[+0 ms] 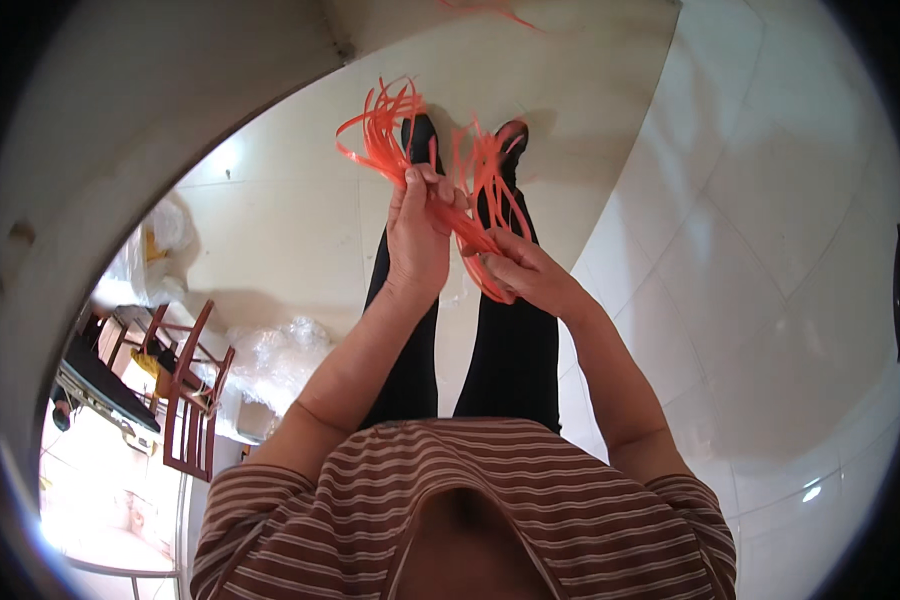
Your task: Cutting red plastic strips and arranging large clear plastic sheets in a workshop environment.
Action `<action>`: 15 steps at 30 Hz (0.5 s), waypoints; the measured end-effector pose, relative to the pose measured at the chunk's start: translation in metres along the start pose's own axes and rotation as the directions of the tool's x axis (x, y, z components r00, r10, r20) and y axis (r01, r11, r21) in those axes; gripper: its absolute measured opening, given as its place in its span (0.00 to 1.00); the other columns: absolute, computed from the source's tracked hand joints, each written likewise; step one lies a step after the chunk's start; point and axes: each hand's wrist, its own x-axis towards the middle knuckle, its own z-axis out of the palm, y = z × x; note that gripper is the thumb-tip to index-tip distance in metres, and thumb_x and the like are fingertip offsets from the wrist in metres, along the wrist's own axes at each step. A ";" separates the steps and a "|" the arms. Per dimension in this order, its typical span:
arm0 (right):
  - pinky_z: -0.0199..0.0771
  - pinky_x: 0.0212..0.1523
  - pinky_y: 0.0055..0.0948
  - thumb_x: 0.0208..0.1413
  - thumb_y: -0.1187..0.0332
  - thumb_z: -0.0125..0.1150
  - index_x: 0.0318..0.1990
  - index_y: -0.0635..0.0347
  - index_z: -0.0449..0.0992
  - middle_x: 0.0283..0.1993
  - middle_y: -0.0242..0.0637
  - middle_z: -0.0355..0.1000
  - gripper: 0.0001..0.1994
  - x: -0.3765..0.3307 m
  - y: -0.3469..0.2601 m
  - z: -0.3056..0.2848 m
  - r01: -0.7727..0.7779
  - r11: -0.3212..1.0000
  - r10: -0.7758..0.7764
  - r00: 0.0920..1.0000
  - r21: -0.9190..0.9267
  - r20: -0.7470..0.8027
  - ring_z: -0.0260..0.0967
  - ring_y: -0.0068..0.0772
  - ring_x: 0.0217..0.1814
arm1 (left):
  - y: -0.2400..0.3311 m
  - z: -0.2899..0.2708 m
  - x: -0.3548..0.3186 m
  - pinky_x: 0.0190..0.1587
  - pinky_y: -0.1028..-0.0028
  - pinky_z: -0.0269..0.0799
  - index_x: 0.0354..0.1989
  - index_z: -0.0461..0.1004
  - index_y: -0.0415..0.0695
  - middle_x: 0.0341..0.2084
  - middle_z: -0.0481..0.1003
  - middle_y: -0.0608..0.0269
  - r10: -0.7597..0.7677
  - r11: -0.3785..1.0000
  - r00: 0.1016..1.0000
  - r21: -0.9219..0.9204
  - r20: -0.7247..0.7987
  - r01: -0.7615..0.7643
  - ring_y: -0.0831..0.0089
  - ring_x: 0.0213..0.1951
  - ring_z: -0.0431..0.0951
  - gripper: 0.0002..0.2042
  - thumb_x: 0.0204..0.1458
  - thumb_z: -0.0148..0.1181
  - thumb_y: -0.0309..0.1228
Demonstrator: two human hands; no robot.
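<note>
A bundle of thin, glossy orange-red plastic strips (462, 226) stretches between my two hands, out in front of my legs. My left hand (418, 240) is closed round it, and loose strip ends fan out beyond the fist. With fingers bent and pressed together, my right hand (530, 270) grips the same bundle lower and to the right. Some strips rise in loops above the right hand, and others hang in a curve below it. My fingers partly hide how the strips run inside each grip.
A stray orange-red strip (495, 12) lies on the pale tiled floor (300, 215) at the far edge. Clear plastic wrapping (280, 355) is heaped at the left, beside a reddish-brown wooden chair (190, 400). White tiled wall (750, 250) rises at the right. A pale panel (120, 110) fills the upper left.
</note>
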 end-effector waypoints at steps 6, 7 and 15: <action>0.49 0.17 0.16 0.60 0.65 0.46 0.40 0.61 0.66 0.17 0.21 0.53 0.09 -0.047 0.024 0.047 -0.068 0.991 0.058 0.995 0.115 0.084 0.48 0.13 0.15 | 0.028 -0.028 -0.059 0.42 0.70 0.66 0.31 0.63 0.45 0.25 0.68 0.63 0.022 0.999 1.000 -0.028 -0.006 -0.022 0.69 0.30 0.68 0.11 0.61 0.38 0.37; 0.48 0.15 0.17 0.60 0.65 0.45 0.39 0.61 0.65 0.16 0.21 0.52 0.09 -0.050 0.028 0.049 -0.085 0.993 0.077 0.993 0.079 0.093 0.47 0.14 0.14 | 0.031 -0.034 -0.063 0.43 0.70 0.65 0.31 0.63 0.45 0.26 0.67 0.64 0.048 0.998 0.999 -0.043 0.002 -0.048 0.70 0.31 0.67 0.11 0.61 0.38 0.37; 0.46 0.15 0.15 0.61 0.65 0.45 0.34 0.60 0.65 0.18 0.21 0.51 0.08 -0.102 0.078 0.085 -0.227 0.954 0.210 0.972 0.194 0.105 0.46 0.12 0.16 | 0.021 -0.086 -0.125 0.45 0.70 0.65 0.34 0.63 0.47 0.30 0.67 0.65 0.070 0.995 0.996 -0.069 0.058 -0.066 0.71 0.36 0.68 0.12 0.61 0.37 0.40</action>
